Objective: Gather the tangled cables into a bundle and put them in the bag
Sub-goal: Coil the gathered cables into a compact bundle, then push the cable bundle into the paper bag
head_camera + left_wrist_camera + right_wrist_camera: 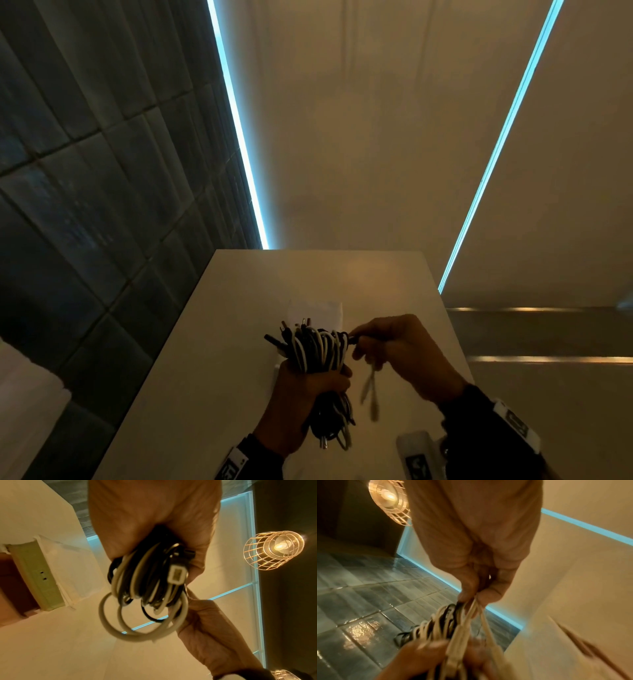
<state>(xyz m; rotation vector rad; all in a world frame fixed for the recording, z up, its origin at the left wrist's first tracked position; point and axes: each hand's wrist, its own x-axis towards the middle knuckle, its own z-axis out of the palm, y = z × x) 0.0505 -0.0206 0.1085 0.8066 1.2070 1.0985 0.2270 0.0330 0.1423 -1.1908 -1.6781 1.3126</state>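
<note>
A bundle of black and white cables (317,349) stands upright over the white table (205,359), gripped around its middle by my left hand (308,387). Its looped tops and several plug ends stick up; more ends hang below the fist. My right hand (387,346) pinches a cable at the bundle's top right, and a loose white end (370,390) dangles blurred below it. In the left wrist view the cable loops (145,588) fill my left hand (154,527). In the right wrist view my right hand's fingertips (488,595) pinch white strands of the cables (447,626). A pale flat bag (315,310) lies on the table behind the bundle.
A dark tiled wall (85,188) runs along the left of the table. A white device (416,452) lies at the table's near right edge. A caged pendant lamp (272,550) hangs overhead. Blue light strips (239,137) cross the wall behind.
</note>
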